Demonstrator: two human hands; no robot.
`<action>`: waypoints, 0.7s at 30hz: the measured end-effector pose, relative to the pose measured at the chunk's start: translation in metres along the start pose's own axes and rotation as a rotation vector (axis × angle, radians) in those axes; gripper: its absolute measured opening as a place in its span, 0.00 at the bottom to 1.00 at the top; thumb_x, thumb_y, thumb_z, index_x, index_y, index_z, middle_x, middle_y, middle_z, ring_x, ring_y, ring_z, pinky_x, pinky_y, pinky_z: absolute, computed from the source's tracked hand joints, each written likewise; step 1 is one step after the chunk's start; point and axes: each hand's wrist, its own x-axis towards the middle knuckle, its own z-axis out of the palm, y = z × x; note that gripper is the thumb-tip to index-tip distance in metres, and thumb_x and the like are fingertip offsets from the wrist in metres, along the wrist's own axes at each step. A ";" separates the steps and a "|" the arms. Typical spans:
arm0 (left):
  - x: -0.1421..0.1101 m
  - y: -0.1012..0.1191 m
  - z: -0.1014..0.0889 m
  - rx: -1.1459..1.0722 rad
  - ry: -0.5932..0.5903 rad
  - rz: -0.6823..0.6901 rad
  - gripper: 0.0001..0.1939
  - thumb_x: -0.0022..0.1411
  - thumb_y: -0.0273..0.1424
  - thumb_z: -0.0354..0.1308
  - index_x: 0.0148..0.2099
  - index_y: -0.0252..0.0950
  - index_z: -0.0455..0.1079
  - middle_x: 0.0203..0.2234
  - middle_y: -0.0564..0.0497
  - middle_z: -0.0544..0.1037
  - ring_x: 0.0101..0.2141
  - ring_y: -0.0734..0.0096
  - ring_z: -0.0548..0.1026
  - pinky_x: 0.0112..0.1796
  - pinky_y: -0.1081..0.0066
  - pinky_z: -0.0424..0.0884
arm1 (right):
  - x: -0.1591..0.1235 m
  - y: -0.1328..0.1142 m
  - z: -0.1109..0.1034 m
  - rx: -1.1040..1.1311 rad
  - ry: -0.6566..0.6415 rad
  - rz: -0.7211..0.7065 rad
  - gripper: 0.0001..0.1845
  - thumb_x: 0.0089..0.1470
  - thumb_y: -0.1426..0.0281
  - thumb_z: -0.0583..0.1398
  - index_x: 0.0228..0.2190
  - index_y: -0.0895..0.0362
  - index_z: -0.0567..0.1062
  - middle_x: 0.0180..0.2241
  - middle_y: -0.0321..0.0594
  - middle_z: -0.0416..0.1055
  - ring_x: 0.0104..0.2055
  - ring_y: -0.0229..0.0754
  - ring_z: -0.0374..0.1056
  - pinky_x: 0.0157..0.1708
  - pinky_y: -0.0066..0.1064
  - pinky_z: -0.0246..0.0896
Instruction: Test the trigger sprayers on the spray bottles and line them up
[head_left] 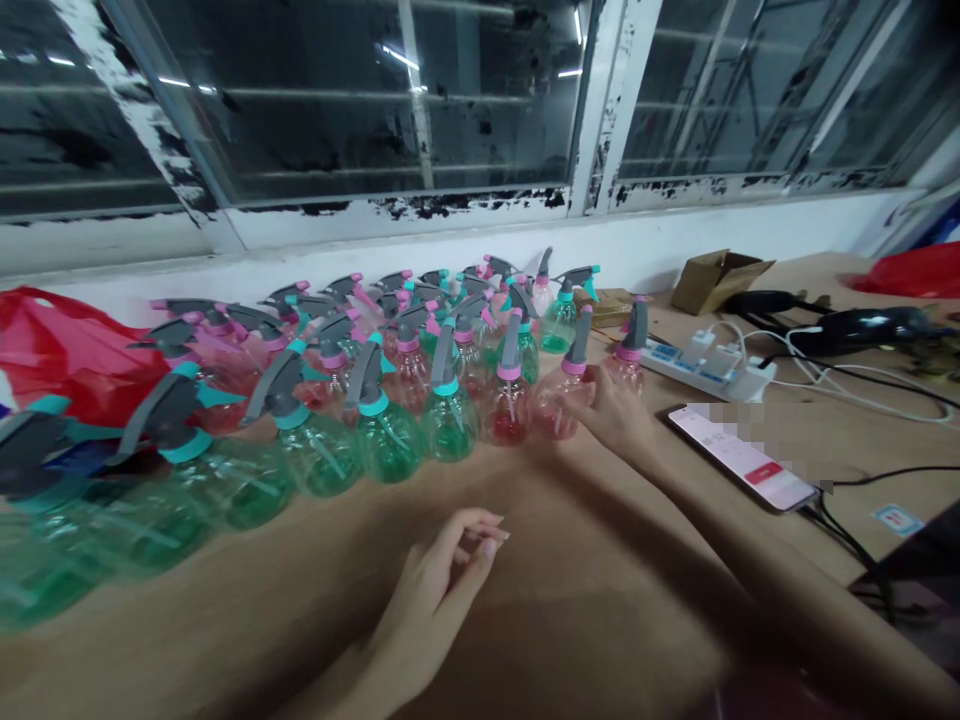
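My right hand (616,415) is at a clear pink spray bottle (555,412) with a pink collar and grey head, fingers and thumb closed around its right side; part of the bottle is hidden behind them. Just behind that hand stands another pink spray bottle (630,368). A red-tinted spray bottle (508,408) is to the left, beside a green spray bottle (450,425) with a turquoise collar. Nearer to me, my left hand (446,570) hovers over the wooden table (570,600), loosely curved, with nothing held.
Several more green and pink spray bottles (319,450) spread in rows to the left and back. Red plastic bags (75,350) lie far left. On the right are a phone (739,455), a white power strip (701,370) with cables, and a cardboard box (712,282). Windows line the wall.
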 end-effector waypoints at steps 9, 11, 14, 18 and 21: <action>0.016 0.019 -0.007 0.057 0.063 0.114 0.11 0.62 0.34 0.51 0.48 0.45 0.61 0.45 0.53 0.72 0.39 0.66 0.74 0.44 0.60 0.68 | -0.065 -0.024 -0.029 -0.026 -0.066 -0.008 0.32 0.45 0.40 0.52 0.36 0.55 0.65 0.35 0.47 0.72 0.35 0.55 0.71 0.24 0.37 0.60; 0.022 0.025 -0.009 0.055 0.096 0.176 0.15 0.60 0.34 0.54 0.49 0.44 0.60 0.49 0.51 0.69 0.43 0.65 0.72 0.47 0.59 0.67 | -0.080 -0.034 -0.031 0.040 -0.090 -0.051 0.31 0.44 0.40 0.53 0.36 0.55 0.64 0.35 0.47 0.72 0.35 0.54 0.70 0.27 0.38 0.61; 0.029 0.035 -0.012 0.064 0.119 0.218 0.26 0.56 0.37 0.58 0.56 0.43 0.55 0.55 0.46 0.64 0.51 0.57 0.67 0.49 0.55 0.65 | -0.098 -0.053 -0.029 0.165 -0.137 -0.132 0.29 0.46 0.44 0.54 0.38 0.55 0.64 0.33 0.46 0.71 0.36 0.52 0.70 0.29 0.38 0.63; 0.029 0.044 -0.018 0.071 0.098 0.288 0.35 0.53 0.36 0.62 0.59 0.41 0.51 0.57 0.44 0.63 0.54 0.53 0.64 0.52 0.52 0.62 | -0.115 -0.089 -0.021 0.268 -0.251 -0.161 0.26 0.45 0.47 0.57 0.36 0.56 0.65 0.31 0.42 0.70 0.30 0.47 0.69 0.25 0.35 0.62; 0.023 0.044 -0.026 0.018 0.101 0.350 0.31 0.52 0.34 0.62 0.56 0.39 0.55 0.52 0.44 0.68 0.51 0.55 0.68 0.50 0.54 0.64 | -0.123 -0.118 -0.016 0.247 -0.311 -0.237 0.25 0.40 0.47 0.60 0.30 0.56 0.69 0.32 0.43 0.69 0.30 0.45 0.68 0.27 0.36 0.61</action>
